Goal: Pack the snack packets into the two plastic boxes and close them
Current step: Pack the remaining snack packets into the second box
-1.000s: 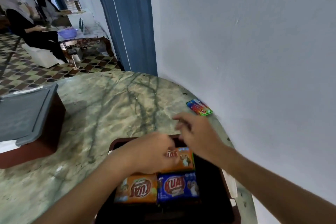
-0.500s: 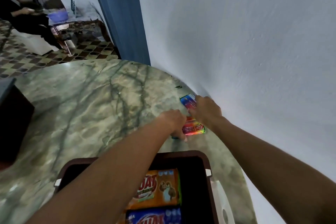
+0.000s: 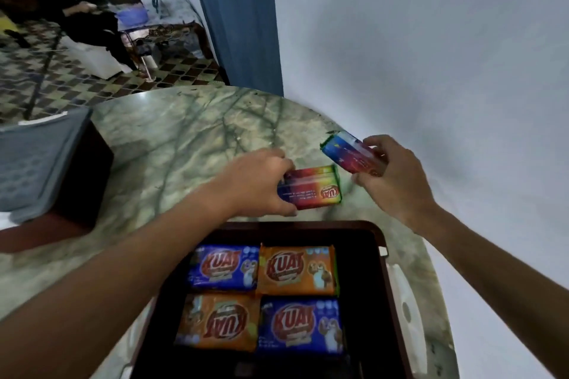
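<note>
Glossy rainbow foil packet (image 3: pixel 311 188) pinched in left hand (image 3: pixel 261 183), another (image 3: pixel 354 155) gripped in right hand (image 3: pixel 394 181), above veined marble bench (image 3: pixel 184 144). At 6 o'clock, dark rectangular plastic box (image 3: pixel 381 243) holding four flat packets (image 3: pixel 264 295).

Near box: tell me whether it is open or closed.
Open. The near box has no lid on it, and four snack packets show lying flat inside, two blue and two orange.
</note>
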Tool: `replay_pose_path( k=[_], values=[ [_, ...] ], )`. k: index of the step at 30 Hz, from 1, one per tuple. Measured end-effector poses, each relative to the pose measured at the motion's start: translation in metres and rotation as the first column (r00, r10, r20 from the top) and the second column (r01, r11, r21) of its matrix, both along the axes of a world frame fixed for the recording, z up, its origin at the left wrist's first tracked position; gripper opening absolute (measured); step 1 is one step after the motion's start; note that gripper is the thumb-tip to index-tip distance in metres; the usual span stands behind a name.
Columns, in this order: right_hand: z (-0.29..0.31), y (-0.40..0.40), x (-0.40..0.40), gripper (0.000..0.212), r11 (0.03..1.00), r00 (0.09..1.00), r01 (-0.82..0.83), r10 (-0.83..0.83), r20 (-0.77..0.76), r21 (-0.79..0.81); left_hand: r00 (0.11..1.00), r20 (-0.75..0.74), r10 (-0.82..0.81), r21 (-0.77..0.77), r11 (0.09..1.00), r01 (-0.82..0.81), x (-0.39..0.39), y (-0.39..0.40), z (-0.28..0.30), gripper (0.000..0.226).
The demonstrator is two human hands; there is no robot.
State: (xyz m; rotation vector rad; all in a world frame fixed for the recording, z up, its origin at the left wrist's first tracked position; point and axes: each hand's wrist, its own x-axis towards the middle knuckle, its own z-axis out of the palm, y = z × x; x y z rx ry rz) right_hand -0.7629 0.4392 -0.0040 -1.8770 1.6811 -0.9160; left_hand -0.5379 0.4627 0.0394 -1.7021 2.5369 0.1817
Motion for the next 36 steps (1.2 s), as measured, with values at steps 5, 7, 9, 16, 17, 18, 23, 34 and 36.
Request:
replay_pose_path(
  k=[5,7,9,16,17,18,23,34,36],
  values=[
    [0.029,0.103,0.004,0.059,0.922,0.918,-0.366,0.336,-0.212,-0.123,1.000,0.016,0.001,0.017,1.000,-0.001,0.054,0.115,-0.002,0.080],
    [0.022,0.130,0.007,0.061,0.882,0.836,-0.471,0.445,-0.322,-0.004,0.998,0.059,-0.012,0.055,0.998,0.009,0.061,0.141,-0.017,0.078],
    [0.013,0.148,0.013,0.062,0.840,0.745,-0.529,0.528,-0.408,0.120,0.999,0.044,-0.005,0.075,0.997,0.001,0.069,0.159,-0.028,0.078],
    [-0.006,0.168,0.020,0.059,0.822,0.665,-0.537,0.551,-0.505,0.189,0.998,0.051,-0.042,0.068,0.997,0.039,0.075,0.168,-0.028,0.070],
    [-0.010,0.168,0.020,0.061,0.822,0.650,-0.543,0.542,-0.532,0.174,0.997,0.051,-0.052,0.079,0.996,0.048,0.076,0.171,-0.028,0.066],
    [-0.014,0.168,0.019,0.062,0.821,0.638,-0.550,0.530,-0.559,0.150,0.997,0.048,-0.064,0.082,0.995,0.060,0.076,0.174,-0.030,0.063],
    [-0.012,0.177,0.019,0.067,0.823,0.638,-0.558,0.507,-0.580,0.105,0.998,0.049,-0.031,-0.042,0.999,0.033,0.080,0.184,-0.043,0.065],
    [-0.020,0.178,0.054,0.061,0.814,0.510,-0.577,0.427,-0.747,0.071,0.967,0.239,0.092,-0.041,0.996,-0.084,0.048,0.185,-0.038,0.056],
    [-0.017,0.178,0.053,0.062,0.851,0.511,-0.515,0.400,-0.760,0.102,0.987,0.161,-0.003,-0.011,1.000,0.004,0.042,0.181,-0.044,0.083]
  ],
)
